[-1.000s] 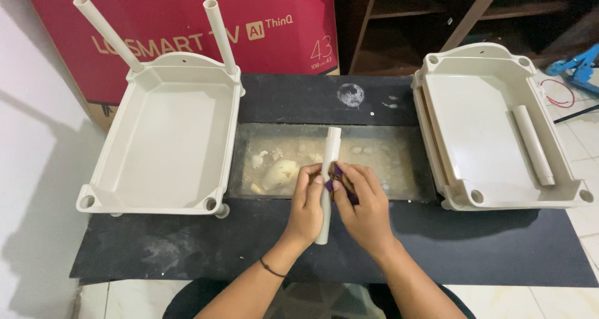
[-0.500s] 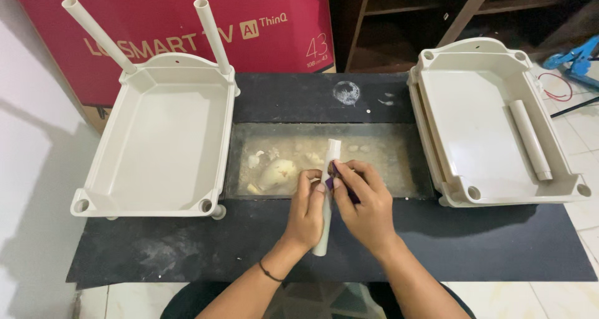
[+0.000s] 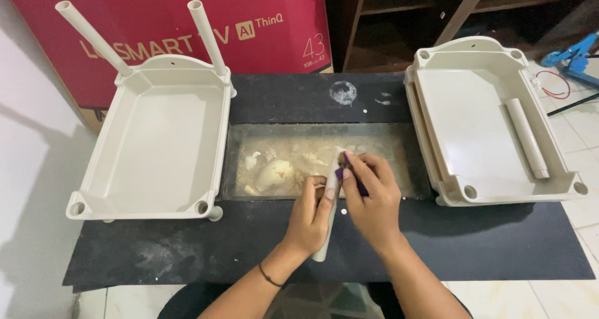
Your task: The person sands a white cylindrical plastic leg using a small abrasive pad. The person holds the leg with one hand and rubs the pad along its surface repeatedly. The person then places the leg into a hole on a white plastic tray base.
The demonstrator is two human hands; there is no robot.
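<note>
My left hand (image 3: 310, 218) grips a cream plastic tube (image 3: 325, 241) that lies along the table's near middle, its far end under my fingers. My right hand (image 3: 372, 197) pinches a small dark purple tool (image 3: 347, 170) against the tube's far end. Both hands hover over the near edge of a glass panel (image 3: 380, 147) set into the black tabletop (image 3: 486, 238), with shells and sand beneath it. A cream tray (image 3: 156, 147) with two upright tubes (image 3: 206, 35) stands at the left. A stack of cream trays (image 3: 480, 132) at the right holds one loose tube (image 3: 527, 138).
A red cardboard box (image 3: 156, 25) leans behind the left tray. A dark wooden shelf (image 3: 437, 13) stands at the back. A blue tool with a red wire (image 3: 571, 57) lies on the tiled floor at the far right. A white smudge (image 3: 342, 92) marks the tabletop.
The tube has slid toward me through my left hand, so less of it sticks out over the glass panel. My right hand has stayed at its far end with the purple tool.
</note>
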